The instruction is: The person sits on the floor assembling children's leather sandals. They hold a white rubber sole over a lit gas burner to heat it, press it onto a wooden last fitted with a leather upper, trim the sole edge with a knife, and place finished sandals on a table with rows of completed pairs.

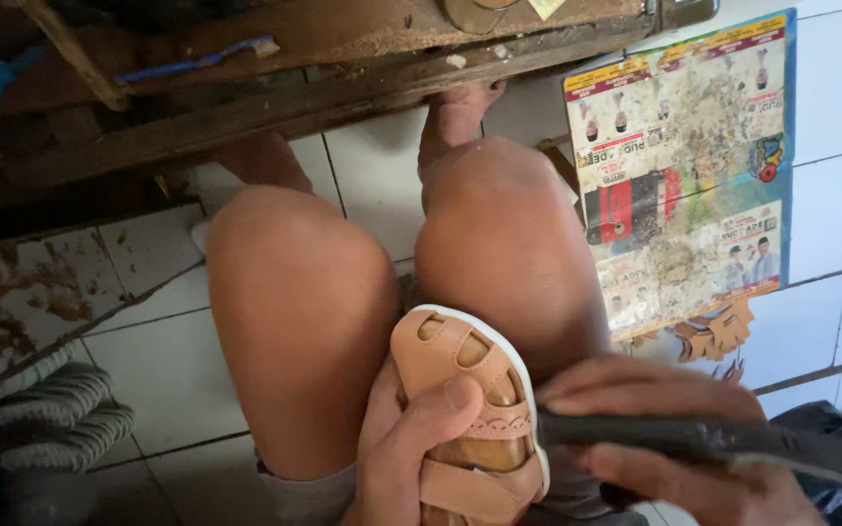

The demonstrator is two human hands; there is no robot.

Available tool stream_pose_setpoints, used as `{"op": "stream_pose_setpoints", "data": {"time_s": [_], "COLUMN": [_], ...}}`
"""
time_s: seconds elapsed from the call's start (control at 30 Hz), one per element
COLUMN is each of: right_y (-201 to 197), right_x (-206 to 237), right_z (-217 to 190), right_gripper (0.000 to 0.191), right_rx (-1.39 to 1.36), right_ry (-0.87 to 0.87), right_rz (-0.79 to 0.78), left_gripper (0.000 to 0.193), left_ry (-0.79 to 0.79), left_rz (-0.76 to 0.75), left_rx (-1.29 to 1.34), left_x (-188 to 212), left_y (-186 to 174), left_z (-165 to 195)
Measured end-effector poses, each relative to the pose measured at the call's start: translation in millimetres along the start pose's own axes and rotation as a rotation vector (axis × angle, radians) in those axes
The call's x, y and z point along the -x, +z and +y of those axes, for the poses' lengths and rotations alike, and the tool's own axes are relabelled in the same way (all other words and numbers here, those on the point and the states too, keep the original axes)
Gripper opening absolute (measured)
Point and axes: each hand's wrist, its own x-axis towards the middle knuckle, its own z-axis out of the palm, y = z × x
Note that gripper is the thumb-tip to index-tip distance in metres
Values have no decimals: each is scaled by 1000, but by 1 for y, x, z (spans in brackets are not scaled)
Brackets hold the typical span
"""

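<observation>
A small tan sandal (460, 365) with a white sole edge and cut-out straps rests between my knees, toe pointing away. My left hand (406, 448) grips it from the left, thumb pressed across the strap. My right hand (674, 438) holds a dark, long-handled tool (713, 443). The tool's tip meets the sandal's right edge, near the sole. Its far end runs off to the lower right.
A worn wooden bench (324, 58) with a blue toothbrush (197, 60) on it crosses the top. A stained printed sheet (684, 166) lies on the white floor tiles at right, tan cut pieces (718, 331) below it. Striped soles (60, 414) are stacked at left.
</observation>
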Motion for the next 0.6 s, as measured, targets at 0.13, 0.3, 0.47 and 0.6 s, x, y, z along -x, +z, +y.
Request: {"op": "stream_pose_setpoints", "data": {"time_s": [0.13,0.3,0.47,0.6], "right_y": [20,18,9,23], "right_x": [1,-5,15,26], "right_z": [-8,-19,14,33], "right_gripper": [34,35,33,37], "right_rx": [214,289,-101,-45], "right_ry": [-241,-210,-42,-205], "right_rz": [104,43,42,74], "left_gripper": [44,44,39,41], "left_ry": [21,60,55,90], "left_rz": [31,3,31,41], "left_rx": [46,64,-62,-105], "left_x": [0,-2,3,4], "left_y": [4,16,25,23], "left_z": [-4,0,9,8]}}
